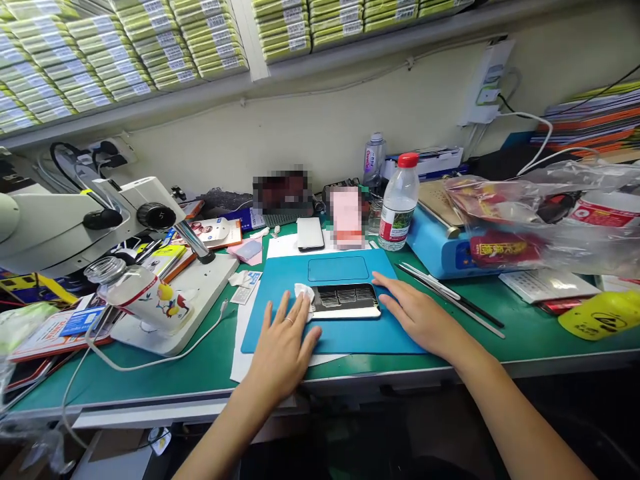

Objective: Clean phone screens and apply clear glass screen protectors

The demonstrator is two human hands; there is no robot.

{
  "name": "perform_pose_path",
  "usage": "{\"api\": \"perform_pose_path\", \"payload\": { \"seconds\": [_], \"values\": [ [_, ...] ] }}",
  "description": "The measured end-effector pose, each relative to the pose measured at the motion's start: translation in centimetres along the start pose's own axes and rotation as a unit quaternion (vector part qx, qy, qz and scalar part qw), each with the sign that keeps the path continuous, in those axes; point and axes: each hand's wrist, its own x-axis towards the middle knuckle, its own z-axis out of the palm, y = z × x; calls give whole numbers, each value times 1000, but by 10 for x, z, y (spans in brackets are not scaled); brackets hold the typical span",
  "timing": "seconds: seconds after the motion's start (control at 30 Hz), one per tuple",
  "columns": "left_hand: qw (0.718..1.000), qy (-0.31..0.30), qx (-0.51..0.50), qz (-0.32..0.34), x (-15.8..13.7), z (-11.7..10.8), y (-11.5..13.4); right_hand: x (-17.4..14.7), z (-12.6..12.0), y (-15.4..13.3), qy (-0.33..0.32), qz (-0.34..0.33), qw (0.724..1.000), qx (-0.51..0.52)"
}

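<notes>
A smartphone [345, 301] with dark panels and several pale strips across its face lies lengthwise on a blue mat [280, 337]. Over its left end, my left hand [283, 340] lies flat with spread fingers, wearing a ring. Those fingertips press a crumpled white tissue [303, 291] against the phone; part of the tissue is hidden beneath them. My right hand [413, 310] rests at the phone's right end, thumb and forefinger apart, their tips at its edge. A phone-shaped outline [338, 269] is marked on the mat behind the phone.
Left stands a microscope [150, 213] with a glass jar [145, 297] on its base and a white cable [165, 363] in front. Tweezers [450, 293] lie right of the mat. A red-capped bottle [399, 203], blue box [440, 243] and yellow bottle [603, 315] stand or lie around.
</notes>
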Motion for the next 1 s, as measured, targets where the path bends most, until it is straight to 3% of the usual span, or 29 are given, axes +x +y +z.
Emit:
{"api": "perform_pose_path", "payload": {
  "seconds": [0.2,0.3,0.43,0.57,0.8,1.0],
  "values": [
    [999,27,-32,12,-6,-4,-27,4,-9,-3,-12,36,999,-7],
    [996,67,-39,40,-3,-8,-39,24,-13,-10,-1,8,998,-56],
    [990,122,-46,46,1,-18,-55,72,-11,-29,-62,-76,991,-97],
    [988,143,-36,44,1,-28,-66,113,-10,-46,-163,-105,972,-130],
    [977,193,-86,41,-11,-13,-65,126,-7,-44,-202,-96,956,-188],
    [982,143,-111,51,-2,-16,-53,132,-8,-37,-194,-117,958,-176]
  ]
}}
